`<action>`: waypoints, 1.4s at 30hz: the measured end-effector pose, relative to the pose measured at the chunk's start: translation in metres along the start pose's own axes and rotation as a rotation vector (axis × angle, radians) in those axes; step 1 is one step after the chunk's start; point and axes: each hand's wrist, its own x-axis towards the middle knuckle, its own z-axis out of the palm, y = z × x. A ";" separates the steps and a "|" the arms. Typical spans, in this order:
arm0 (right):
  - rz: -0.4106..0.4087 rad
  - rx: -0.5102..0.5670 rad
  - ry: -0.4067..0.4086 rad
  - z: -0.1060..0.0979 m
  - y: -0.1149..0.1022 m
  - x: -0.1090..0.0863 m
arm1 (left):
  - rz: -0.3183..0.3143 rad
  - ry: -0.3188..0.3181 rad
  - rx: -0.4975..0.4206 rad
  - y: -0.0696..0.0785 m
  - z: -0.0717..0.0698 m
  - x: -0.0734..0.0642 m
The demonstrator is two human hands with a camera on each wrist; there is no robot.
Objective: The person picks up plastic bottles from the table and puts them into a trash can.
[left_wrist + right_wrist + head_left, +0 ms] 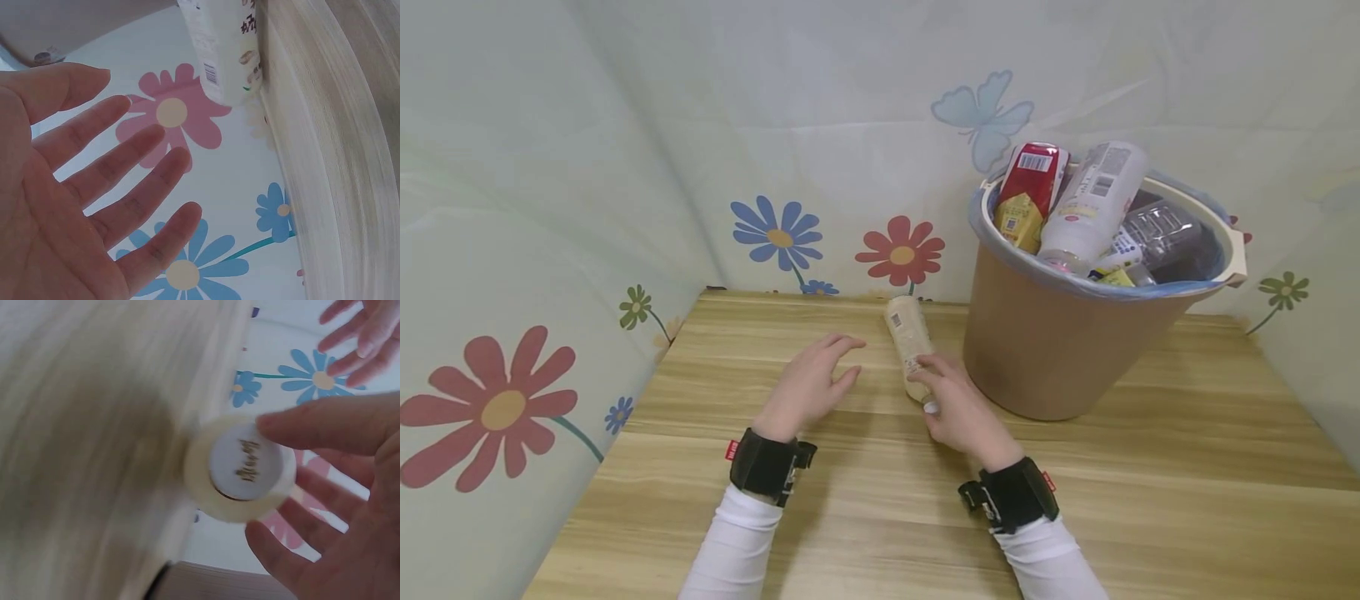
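Observation:
A cream-coloured plastic bottle [906, 329] lies on the wooden table, its white cap [245, 464] towards the person. My right hand [962, 408] holds it near the cap end. In the right wrist view the thumb [325, 428] lies at the cap's edge while the fingers reach over the bottle's body. My left hand [808, 383] hovers to the left of the bottle, apart from it. Its palm [56, 219] and spread, relaxed fingers hold nothing. The bottle's base end [228, 81], with a barcode, shows beyond those fingers in the left wrist view.
A brown bin [1045, 350] with a blue liner stands right of the bottle. In it are a red carton [1037, 171], a large white bottle [1093, 200] and a clear plastic bottle [1161, 233]. A flower-printed curtain [835, 150] borders the table's back and sides.

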 end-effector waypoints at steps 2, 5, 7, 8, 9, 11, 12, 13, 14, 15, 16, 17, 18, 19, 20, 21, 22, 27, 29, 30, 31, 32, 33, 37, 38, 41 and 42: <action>-0.037 -0.005 -0.032 -0.004 -0.003 -0.001 | 0.000 -0.004 -0.005 -0.002 -0.001 -0.001; -0.085 -0.006 -0.089 -0.012 -0.009 -0.003 | -0.007 -0.009 -0.013 -0.004 -0.002 -0.001; -0.114 0.000 -0.125 -0.018 -0.013 -0.004 | -0.017 -0.014 -0.015 -0.005 -0.003 -0.002; -0.116 0.006 -0.144 -0.021 -0.016 -0.005 | -0.022 -0.015 -0.018 -0.006 -0.003 -0.002; -0.116 0.011 -0.159 -0.024 -0.018 -0.005 | -0.030 -0.017 -0.018 -0.007 -0.003 -0.002; -0.105 0.026 -0.180 -0.029 -0.022 -0.006 | -0.036 -0.019 -0.021 -0.008 -0.003 -0.002; -0.091 0.035 -0.183 -0.031 -0.024 -0.006 | -0.037 -0.018 -0.023 -0.009 -0.003 -0.002; -0.071 0.046 -0.177 -0.032 -0.025 -0.005 | -0.037 -0.018 -0.021 -0.009 -0.002 -0.002; -0.055 0.058 -0.161 -0.033 -0.026 -0.005 | -0.038 -0.019 -0.026 -0.010 -0.002 -0.001; -0.052 0.064 -0.131 -0.032 -0.026 -0.004 | -0.041 -0.020 -0.029 -0.011 -0.001 -0.001; -0.043 0.069 -0.101 -0.031 -0.026 -0.004 | -0.043 -0.020 -0.032 -0.011 -0.001 -0.001; -0.034 0.072 -0.068 -0.030 -0.025 -0.003 | -0.044 -0.019 -0.034 -0.011 -0.001 -0.001; -0.025 0.070 -0.038 -0.028 -0.025 -0.002 | -0.046 -0.018 -0.037 -0.011 -0.001 -0.001; -0.015 0.073 -0.019 -0.025 -0.024 -0.001 | -0.049 -0.018 -0.039 -0.011 -0.001 -0.001; -0.002 0.072 -0.012 -0.022 -0.024 -0.001 | -0.053 -0.018 -0.043 -0.011 -0.001 -0.001; 0.019 0.070 -0.018 -0.018 -0.023 -0.001 | -0.051 -0.016 -0.042 -0.011 -0.001 -0.002; 0.049 0.071 -0.038 -0.015 -0.023 0.000 | -0.052 -0.015 -0.041 -0.011 -0.001 -0.002; 0.140 0.070 -0.147 -0.004 -0.023 -0.001 | -0.049 -0.007 -0.052 -0.012 -0.002 -0.002; 0.144 0.068 -0.165 -0.003 -0.023 -0.001 | -0.055 -0.006 -0.055 -0.011 -0.003 -0.002; 0.139 0.067 -0.168 -0.003 -0.023 -0.001 | -0.058 -0.005 -0.055 -0.012 -0.003 -0.002; 0.134 0.062 -0.176 -0.003 -0.022 -0.001 | -0.061 -0.005 -0.055 -0.012 -0.003 -0.002; 0.124 0.062 -0.182 -0.004 -0.022 -0.002 | -0.065 -0.006 -0.055 -0.012 -0.003 -0.002; 0.118 0.064 -0.193 -0.006 -0.022 -0.002 | -0.066 -0.005 -0.055 -0.013 -0.003 -0.002; 0.112 0.076 -0.257 -0.017 -0.022 -0.004 | -0.068 -0.008 -0.047 -0.014 -0.002 -0.002; 0.116 0.081 -0.271 -0.020 -0.022 -0.005 | -0.070 -0.008 -0.047 -0.014 -0.003 -0.002; 0.142 0.064 -0.297 -0.027 -0.023 -0.007 | -0.079 -0.015 -0.046 -0.014 -0.003 -0.002; 0.150 0.057 -0.296 -0.028 -0.024 -0.008 | -0.082 -0.016 -0.047 -0.014 -0.003 -0.002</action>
